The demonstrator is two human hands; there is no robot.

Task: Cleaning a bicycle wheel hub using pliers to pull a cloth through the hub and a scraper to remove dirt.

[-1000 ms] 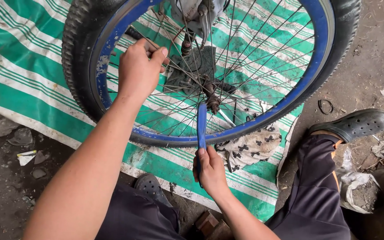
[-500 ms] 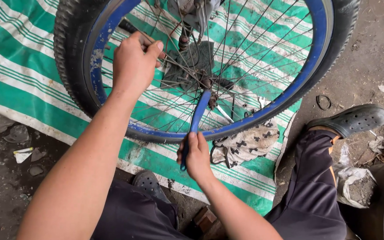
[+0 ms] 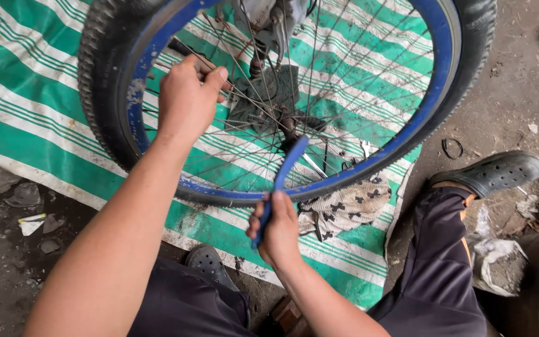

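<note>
Both hands were on the bicycle wheel point(image 3: 157, 93). Left hand point(image 3: 185, 100) had its fingers curled tight around the spokes, just inside the blue rim. Right hand point(image 3: 277, 228) pinched a blue tyre lever point(image 3: 282, 175), whose tip reached past those fingers toward the hub, over the striped green mat point(image 3: 26, 112).

Green-and-white striped tarp point(image 3: 45, 106) is lying over bare dirt ground point(image 3: 519, 93) — daylight is falling flat. Left of the tarp, stones and scraps are lying about; right of it, a patterned rag point(image 3: 344, 209) is overlapping its edge.
</note>
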